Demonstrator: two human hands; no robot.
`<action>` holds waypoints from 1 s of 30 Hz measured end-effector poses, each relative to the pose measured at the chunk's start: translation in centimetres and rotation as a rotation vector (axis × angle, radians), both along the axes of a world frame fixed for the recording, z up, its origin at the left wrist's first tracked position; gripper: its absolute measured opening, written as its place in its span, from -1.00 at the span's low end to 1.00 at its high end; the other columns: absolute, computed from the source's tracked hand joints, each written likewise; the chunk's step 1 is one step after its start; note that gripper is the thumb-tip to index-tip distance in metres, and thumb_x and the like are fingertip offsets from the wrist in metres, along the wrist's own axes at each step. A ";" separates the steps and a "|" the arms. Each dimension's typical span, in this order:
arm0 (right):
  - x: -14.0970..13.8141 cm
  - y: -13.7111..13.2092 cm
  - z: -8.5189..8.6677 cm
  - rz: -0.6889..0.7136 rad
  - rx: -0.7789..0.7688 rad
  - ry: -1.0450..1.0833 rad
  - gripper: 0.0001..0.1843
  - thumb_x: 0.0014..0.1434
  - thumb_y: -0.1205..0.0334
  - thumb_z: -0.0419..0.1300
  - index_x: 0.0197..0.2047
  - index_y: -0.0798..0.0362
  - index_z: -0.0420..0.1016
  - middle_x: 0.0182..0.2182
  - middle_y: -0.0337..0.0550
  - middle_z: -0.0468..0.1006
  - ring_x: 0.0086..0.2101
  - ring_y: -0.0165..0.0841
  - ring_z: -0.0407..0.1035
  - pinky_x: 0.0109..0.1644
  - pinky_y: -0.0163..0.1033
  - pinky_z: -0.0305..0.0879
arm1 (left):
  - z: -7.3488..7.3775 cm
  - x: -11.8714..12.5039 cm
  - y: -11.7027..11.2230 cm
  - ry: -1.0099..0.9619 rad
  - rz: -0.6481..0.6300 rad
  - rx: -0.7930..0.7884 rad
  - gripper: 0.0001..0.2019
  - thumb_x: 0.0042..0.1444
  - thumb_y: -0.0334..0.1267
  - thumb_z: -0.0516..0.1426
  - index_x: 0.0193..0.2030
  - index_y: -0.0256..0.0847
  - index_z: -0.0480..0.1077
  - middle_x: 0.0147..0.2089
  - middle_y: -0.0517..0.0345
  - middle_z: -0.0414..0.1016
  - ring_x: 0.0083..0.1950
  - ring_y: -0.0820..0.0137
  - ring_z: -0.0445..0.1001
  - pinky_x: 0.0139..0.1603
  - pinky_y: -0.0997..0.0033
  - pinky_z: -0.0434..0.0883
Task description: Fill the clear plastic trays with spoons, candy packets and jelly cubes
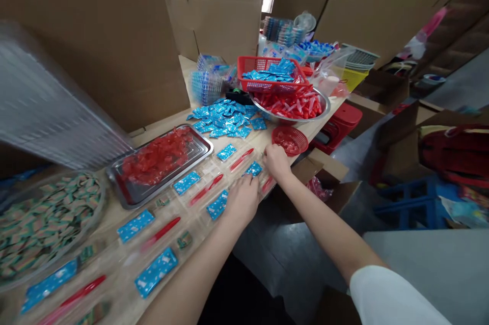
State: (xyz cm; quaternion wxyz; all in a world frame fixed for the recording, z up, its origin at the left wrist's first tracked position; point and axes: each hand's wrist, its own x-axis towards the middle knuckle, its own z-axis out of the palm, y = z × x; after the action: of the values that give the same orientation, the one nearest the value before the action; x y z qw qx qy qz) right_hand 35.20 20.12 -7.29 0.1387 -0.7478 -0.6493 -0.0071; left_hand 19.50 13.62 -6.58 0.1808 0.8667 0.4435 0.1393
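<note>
My left hand point(242, 196) rests over the row of clear plastic trays point(198, 213), fingers reaching forward to the edge of a small blue printed packet point(252, 168). Just right of it, my right hand point(277, 163) has its fingers bent together at the table edge, beside a small red basket point(289, 140) of red pieces. What lies between those fingertips is hidden. The trays hold blue packets point(156, 271) and slim red plastic tools point(206, 188). Some trays also contain a small striped wrapped piece point(184, 240).
A metal tray point(200, 136) of red pieces and a tub point(100, 208) of striped pieces line the left. Behind are loose blue packets point(225, 117), a red basket point(244, 80) and a steel bowl point(324, 106). Cardboard sheets point(95, 34) stand at the back; a box point(344, 197) sits below right.
</note>
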 end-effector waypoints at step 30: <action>1.8 3.2 1.8 0.108 -0.273 0.052 -0.92 0.03 0.30 0.19 -0.36 0.08 0.51 -0.36 -0.17 0.57 -0.35 -0.42 0.40 -0.35 -0.39 0.14 | 1.0 -0.1 0.5 0.115 -0.012 -0.014 -0.73 0.13 -0.25 0.04 -0.03 -0.26 0.30 -0.05 -0.09 0.43 0.05 0.20 0.37 0.18 0.12 0.09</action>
State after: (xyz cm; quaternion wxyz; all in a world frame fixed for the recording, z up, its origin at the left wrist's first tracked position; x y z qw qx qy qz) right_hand 37.00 23.30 -5.49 0.0526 -0.7237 -0.6796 0.1079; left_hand 19.44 14.09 -5.58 0.1619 0.8746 0.4491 0.0849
